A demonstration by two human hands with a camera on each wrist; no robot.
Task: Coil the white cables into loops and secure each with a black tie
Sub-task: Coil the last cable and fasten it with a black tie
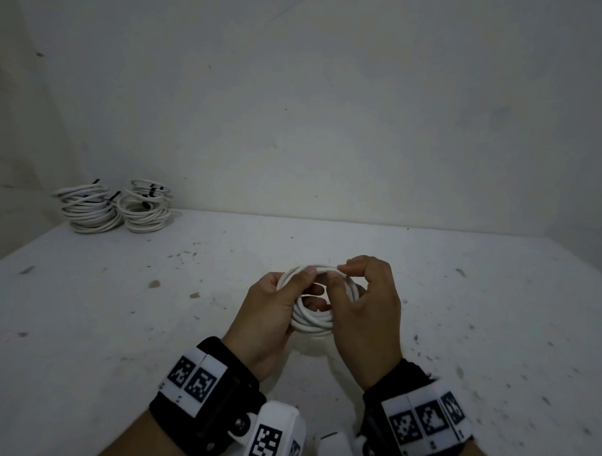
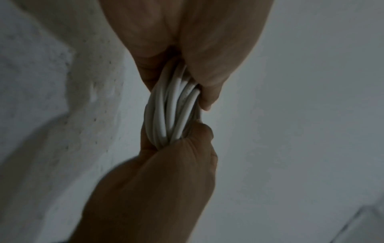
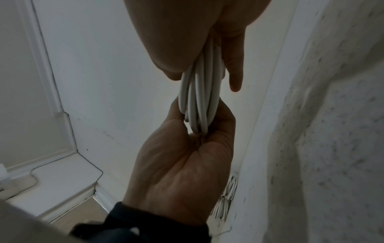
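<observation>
Left hand: the left hand (image 1: pixel 266 315) wraps its fingers through the white cable coil (image 1: pixel 311 322) and pins the top of the loops with its thumb (image 1: pixel 299 279).
Right hand: the right hand (image 1: pixel 368 315) pinches the far side of the same coil with curled fingers.
Coil: it is held up in the air above the table (image 1: pixel 478 302), close to the person, between both hands. No black tie can be seen on it.
Wrists: black bands with black-and-white square code tags (image 1: pixel 192 377); no words can be read.
Far left corner: two stacks of tied coils (image 1: pixel 112 207) sit on the table by the wall (image 1: pixel 331 109), with black ties (image 1: pixel 150 192) on them.
</observation>
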